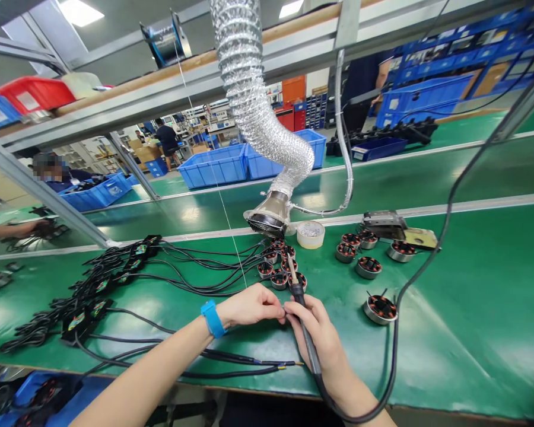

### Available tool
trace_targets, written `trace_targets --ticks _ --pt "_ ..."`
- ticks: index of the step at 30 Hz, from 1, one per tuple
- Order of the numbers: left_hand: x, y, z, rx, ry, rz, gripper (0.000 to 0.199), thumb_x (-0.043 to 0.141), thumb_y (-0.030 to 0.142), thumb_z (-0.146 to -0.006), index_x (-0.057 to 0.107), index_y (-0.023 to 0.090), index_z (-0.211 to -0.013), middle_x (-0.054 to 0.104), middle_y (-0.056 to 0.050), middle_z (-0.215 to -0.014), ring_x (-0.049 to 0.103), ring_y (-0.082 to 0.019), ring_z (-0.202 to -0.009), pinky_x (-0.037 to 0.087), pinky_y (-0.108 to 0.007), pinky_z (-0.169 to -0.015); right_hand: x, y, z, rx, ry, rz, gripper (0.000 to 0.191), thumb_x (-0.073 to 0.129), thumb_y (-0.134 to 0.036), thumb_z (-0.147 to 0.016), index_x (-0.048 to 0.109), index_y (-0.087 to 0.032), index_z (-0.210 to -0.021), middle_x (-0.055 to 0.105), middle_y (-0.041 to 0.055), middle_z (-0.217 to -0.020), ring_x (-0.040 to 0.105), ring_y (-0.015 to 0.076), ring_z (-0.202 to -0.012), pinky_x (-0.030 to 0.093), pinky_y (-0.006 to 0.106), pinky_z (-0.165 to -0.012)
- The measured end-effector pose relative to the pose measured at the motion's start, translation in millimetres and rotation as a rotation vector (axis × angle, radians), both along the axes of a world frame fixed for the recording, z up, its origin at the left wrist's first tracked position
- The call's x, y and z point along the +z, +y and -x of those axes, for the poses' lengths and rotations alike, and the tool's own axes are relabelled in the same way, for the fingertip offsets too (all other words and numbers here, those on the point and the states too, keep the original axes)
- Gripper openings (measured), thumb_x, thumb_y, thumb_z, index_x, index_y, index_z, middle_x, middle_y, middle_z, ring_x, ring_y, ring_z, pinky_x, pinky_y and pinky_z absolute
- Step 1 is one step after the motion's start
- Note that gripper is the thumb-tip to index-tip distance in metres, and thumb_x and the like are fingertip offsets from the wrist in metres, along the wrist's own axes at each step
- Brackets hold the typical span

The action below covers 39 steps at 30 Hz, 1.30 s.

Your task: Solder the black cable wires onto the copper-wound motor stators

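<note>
The soldering iron point(310, 350) is on the near side of the fume hood point(271, 209). Its grip lies across the right hand point(323, 338), whose fingers are closed around it. The tip points up toward the hood, probably to keep heat off the skin and smoke near the intake. The left hand point(251, 305), nearer than the hood and left of it, has its fingers drawn into a pinch meeting the right's; whatever sits between those tips is too small to make out. Just below the hood's mouth, wound motor stators point(279, 279) stand bunched on the bench point(454, 332), presumably so fumes get drawn off there. A thin wire point(229, 228) drops left of the hood from a spool point(167, 44), likely hung for easy pulling.

Just right of the hood, a round tub point(310, 242) holds pale, silvery material I can't identify. Behind the hood, blue bins point(213, 171) show walls, their contents hidden. Beyond it, far left, a blue crate point(98, 197) carries dark parts.
</note>
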State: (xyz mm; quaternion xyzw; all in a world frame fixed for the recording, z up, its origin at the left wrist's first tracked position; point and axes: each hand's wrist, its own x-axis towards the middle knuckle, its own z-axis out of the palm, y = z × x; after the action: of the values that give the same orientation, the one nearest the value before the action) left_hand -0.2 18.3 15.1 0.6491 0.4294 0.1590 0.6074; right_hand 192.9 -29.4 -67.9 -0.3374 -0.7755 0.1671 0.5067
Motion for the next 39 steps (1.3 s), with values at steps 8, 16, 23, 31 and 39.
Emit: trace_targets --ticks 8,16,23,31,39 --pt "-22.1 -4 -6 0.295 -0.282 0.332 0.048 0.081 0.055 -0.067 0.061 0.012 -0.075 0.039 0.008 -0.055 0.019 -0.003 -0.046 0.009 -0.022 -0.045 -3.0 -5 13 -0.048 -0.002 -0.033 0.043 0.038 -0.006 -0.101 0.051 -0.025 -0.137 0.051 0.0110 -0.126 0.061 0.0193 -0.111 0.054 0.028 -0.093" --pt "-15.5 12 -4 0.346 -0.045 -0.105 0.044 0.062 0.056 -0.084 0.064 0.012 -0.082 0.049 0.004 -0.060 0.037 -0.005 -0.044 0.027 -0.020 -0.042 12.7 -1 21 -0.146 0.089 -0.024 0.035 0.044 -0.008 -0.100 0.052 -0.021 -0.132 0.047 0.0156 -0.141 0.053 0.0244 -0.129 0.050 0.037 -0.105" --pt "-4.9 14 12 0.547 0.080 -0.474 0.034 0.055 0.040 -0.092 0.072 0.012 -0.100 0.071 -0.009 -0.090 0.065 -0.018 -0.081 0.053 -0.029 -0.076 24.4 -21 -24 -0.394 0.027 -0.186 0.035 0.056 -0.010 -0.098 0.055 -0.021 -0.131 0.057 0.0132 -0.130 0.060 0.0247 -0.118 0.048 0.038 -0.102" --pt "2.8 -68 32 0.369 0.304 -0.633 0.046 0.040 0.036 -0.103 0.043 0.022 -0.146 0.065 0.001 -0.078 0.053 -0.012 -0.062 0.043 -0.025 -0.066 20.8 -28 -98 -0.832 -0.141 -0.257 0.039 0.069 -0.030 -0.095 0.058 -0.019 -0.131 0.060 0.0149 -0.120 0.061 0.0311 -0.109 0.049 0.044 -0.096" --pt "-6.1 -109 49 -0.069 0.791 -0.648 0.012 0.064 0.034 -0.093 0.069 0.023 -0.091 0.065 -0.001 -0.090 0.064 -0.018 -0.081 0.040 -0.028 -0.069 15.0 -9 -109 -0.895 -0.126 -0.043 0.065 0.059 -0.067 -0.093 0.058 -0.014 -0.130 0.057 0.0172 -0.108 0.056 0.0371 -0.106 0.049 0.046 -0.084"
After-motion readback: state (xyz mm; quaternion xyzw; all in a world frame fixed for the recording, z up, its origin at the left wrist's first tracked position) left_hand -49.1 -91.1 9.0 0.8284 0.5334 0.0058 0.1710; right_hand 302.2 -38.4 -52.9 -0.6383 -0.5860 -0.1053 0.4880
